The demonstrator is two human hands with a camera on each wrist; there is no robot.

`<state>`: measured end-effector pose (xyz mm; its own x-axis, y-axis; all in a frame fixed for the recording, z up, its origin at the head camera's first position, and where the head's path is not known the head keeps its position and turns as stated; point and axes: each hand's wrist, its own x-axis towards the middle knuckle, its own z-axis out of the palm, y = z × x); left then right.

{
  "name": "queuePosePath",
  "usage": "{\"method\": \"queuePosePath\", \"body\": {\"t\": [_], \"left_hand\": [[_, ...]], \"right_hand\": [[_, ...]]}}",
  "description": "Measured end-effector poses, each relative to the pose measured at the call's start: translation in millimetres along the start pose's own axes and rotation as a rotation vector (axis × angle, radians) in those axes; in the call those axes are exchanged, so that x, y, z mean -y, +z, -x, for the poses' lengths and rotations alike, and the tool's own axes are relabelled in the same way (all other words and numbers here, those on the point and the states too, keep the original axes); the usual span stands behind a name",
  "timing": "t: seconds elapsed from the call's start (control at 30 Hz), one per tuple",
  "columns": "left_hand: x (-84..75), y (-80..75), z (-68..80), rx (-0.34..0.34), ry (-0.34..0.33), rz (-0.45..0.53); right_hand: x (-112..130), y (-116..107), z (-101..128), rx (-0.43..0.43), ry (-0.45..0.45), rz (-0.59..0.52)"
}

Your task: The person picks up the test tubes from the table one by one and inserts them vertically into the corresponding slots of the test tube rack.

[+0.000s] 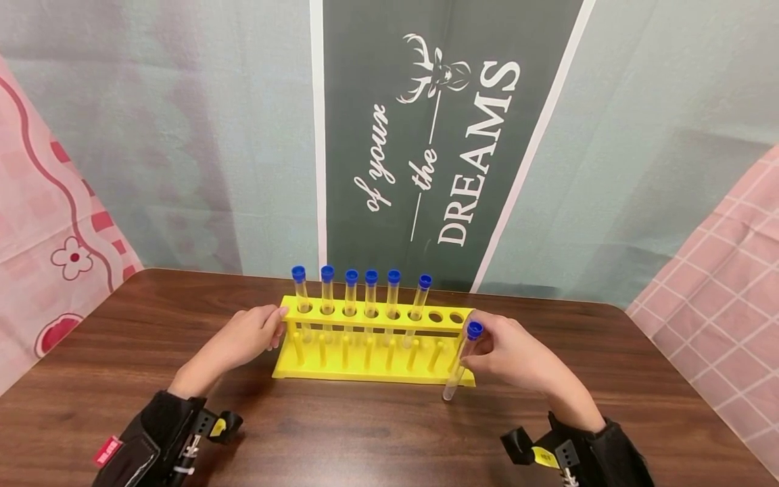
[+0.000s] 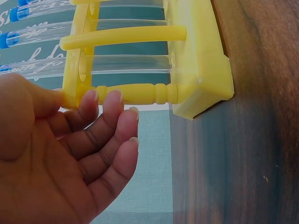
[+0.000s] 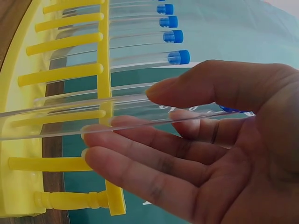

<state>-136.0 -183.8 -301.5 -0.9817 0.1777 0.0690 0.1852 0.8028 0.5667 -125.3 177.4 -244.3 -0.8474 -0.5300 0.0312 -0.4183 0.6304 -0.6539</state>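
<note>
My right hand (image 1: 517, 355) is pinching a clear tube (image 1: 460, 365) with a blue cap between thumb and fingers, tilted, its bottom end down by the table (image 1: 365, 439) just in front of the rack's right end. My left hand (image 1: 243, 338) is pretty relaxed, fingers mostly straight, thumb and fingertips resting on the left end of the yellow rack (image 1: 371, 338). Six more capped tubes (image 1: 370, 297) stand in the rack between my hands, and two holes nearest my right hand are open.

staged tabletop: wooden table (image 1: 377, 433), printed cloth backdrop (image 1: 438, 135).
</note>
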Motion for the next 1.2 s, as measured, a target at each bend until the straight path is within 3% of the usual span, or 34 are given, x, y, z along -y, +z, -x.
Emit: {"method": "queuePosePath", "body": {"t": [0.77, 1.2], "left_hand": [[1.1, 0.9, 0.3, -0.012, 0.013, 0.003], [1.7, 0.9, 0.6, -0.012, 0.017, -0.002]], "right_hand": [[-2.4, 7.2, -3.6, 0.028, 0.040, 0.031], [1.1, 4.4, -1.6, 0.000, 0.004, 0.037]]}}
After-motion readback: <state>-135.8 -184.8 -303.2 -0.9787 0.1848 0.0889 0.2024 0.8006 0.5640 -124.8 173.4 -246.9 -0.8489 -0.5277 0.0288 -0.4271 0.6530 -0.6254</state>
